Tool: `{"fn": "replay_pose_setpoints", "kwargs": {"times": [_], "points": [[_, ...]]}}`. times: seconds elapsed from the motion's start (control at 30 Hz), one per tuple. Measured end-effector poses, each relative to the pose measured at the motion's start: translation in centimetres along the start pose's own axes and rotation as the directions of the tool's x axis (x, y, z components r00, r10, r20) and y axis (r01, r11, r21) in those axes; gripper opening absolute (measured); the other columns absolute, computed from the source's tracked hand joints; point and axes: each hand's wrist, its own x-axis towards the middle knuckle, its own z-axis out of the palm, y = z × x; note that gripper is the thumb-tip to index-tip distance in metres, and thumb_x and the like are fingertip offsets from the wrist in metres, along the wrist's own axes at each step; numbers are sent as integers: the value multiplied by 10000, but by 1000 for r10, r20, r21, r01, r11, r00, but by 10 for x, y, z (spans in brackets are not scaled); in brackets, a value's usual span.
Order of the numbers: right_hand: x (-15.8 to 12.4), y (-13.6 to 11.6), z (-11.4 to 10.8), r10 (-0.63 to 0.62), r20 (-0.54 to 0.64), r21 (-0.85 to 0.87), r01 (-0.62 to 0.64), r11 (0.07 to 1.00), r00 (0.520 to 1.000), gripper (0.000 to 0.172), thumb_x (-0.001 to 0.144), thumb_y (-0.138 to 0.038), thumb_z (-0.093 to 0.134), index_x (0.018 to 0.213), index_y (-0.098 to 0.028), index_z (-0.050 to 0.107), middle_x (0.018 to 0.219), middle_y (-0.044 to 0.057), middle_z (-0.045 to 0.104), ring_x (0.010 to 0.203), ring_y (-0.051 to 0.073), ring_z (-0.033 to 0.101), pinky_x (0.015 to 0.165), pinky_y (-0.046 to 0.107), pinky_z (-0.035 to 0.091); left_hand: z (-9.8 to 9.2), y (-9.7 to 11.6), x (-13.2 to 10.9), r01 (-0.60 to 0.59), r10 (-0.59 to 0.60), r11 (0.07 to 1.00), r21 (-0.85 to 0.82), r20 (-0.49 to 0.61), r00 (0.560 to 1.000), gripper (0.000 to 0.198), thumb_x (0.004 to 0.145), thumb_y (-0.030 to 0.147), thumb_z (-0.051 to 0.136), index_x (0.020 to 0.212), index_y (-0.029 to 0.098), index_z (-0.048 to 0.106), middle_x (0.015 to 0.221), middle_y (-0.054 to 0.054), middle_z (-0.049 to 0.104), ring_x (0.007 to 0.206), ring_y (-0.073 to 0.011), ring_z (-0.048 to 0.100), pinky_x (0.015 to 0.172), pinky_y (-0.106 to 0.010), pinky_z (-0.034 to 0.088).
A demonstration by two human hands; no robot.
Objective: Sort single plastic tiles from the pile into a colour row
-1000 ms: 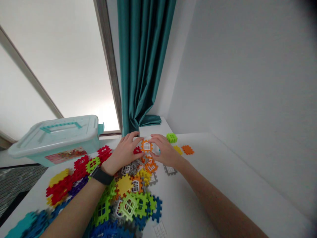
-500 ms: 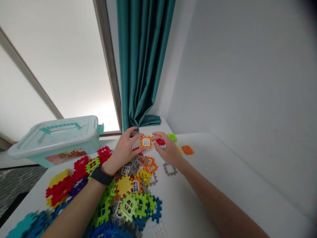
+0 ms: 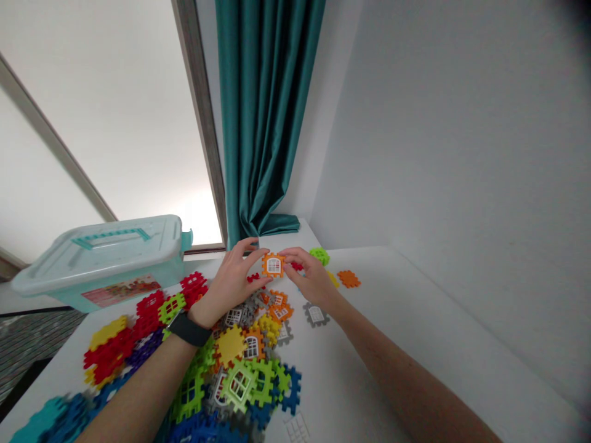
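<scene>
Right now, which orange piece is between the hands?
The orange window piece between the left hand and right hand; other orange pieces lie in the pile.

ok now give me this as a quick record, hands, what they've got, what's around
left hand: pinches the left edge of the orange window tile, black wristband on the wrist
right hand: pinches the tile's right edge, red tile partly behind its fingers
below hands: heap of multicoloured interlocking tiles
off to the right: grey window tile, apart from the heap
rest: white table, lidded turquoise plastic box, teal curtain
</scene>
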Motion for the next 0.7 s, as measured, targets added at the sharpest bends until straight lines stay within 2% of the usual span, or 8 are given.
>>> {"fn": "replay_pose_setpoints", "kwargs": {"times": [0.07, 0.13, 0.2, 0.37, 0.47, 0.6, 0.7], "points": [[-2, 3, -2, -129, 49, -115, 134, 984, 990, 311, 950, -157, 472, 1175, -247, 668, 1122, 62, 735, 1026, 203, 681, 936, 380, 531, 1, 0, 0, 14, -14, 1000, -8, -1, 1000, 492, 865, 362, 732, 1318, 250, 577, 1454, -143, 449, 1200, -304, 577, 1070, -546, 476], [-4, 6, -4, -256, 120, -247, 278, 928, 959, 411, 933, -97, 442, 1231, -264, 670, 1163, 80, 710, 1095, 231, 634, 997, 435, 499, 1, 1, 0, 35, -35, 999, -32, 1, 999, 486, 869, 375, 725, 1313, 248, 573, 1451, -141, 452, 1224, -305, 568, 1085, -543, 468], [-7, 8, -5, -315, 151, -344, 349, 872, 937, 437, 936, -94, 457, 1275, -284, 657, 1209, 93, 671, 1143, 249, 594, 1026, 464, 480, 2, 3, 1, 58, -58, 996, -71, 8, 998, 474, 879, 396, 711, 1305, 246, 569, 1436, -135, 463, 1274, -308, 543, 1109, -531, 455], [-11, 6, -5, -363, 42, -414, 347, 842, 931, 284, 990, -179, 503, 1160, -290, 702, 1216, 97, 617, 1173, 242, 571, 1024, 436, 488, 0, 9, 2, 97, -87, 983, -158, 71, 994, 431, 917, 470, 644, 1267, 224, 589, 1387, -134, 500, 1314, -298, 528, 1145, -501, 432], [-9, 0, -5, -377, 31, -400, 357, 844, 926, 240, 1010, -213, 496, 1107, -259, 711, 1162, 100, 645, 1122, 239, 588, 1001, 429, 485, -1, 11, 3, 107, -88, 975, -195, 108, 990, 397, 929, 465, 616, 1236, 214, 615, 1352, -127, 531, 1275, -288, 559, 1129, -489, 449], [-5, -7, -4, -284, 39, -313, 282, 907, 958, 208, 1011, -261, 511, 1082, -228, 704, 989, 83, 700, 971, 231, 622, 899, 396, 510, -3, 13, 5, 101, -81, 966, -238, 92, 992, 265, 971, 390, 550, 1117, 198, 660, 1263, -116, 587, 1209, -261, 592, 1101, -455, 467], [-4, -10, -2, -202, -7, -257, 193, 947, 979, 227, 995, -266, 524, 1151, -223, 683, 1049, 87, 719, 989, 229, 641, 923, 394, 511, -4, 14, 7, 96, -73, 954, -285, 92, 993, 213, 992, 334, 509, 984, 193, 668, 1162, -97, 623, 1123, -231, 624, 1057, -416, 489]]}}
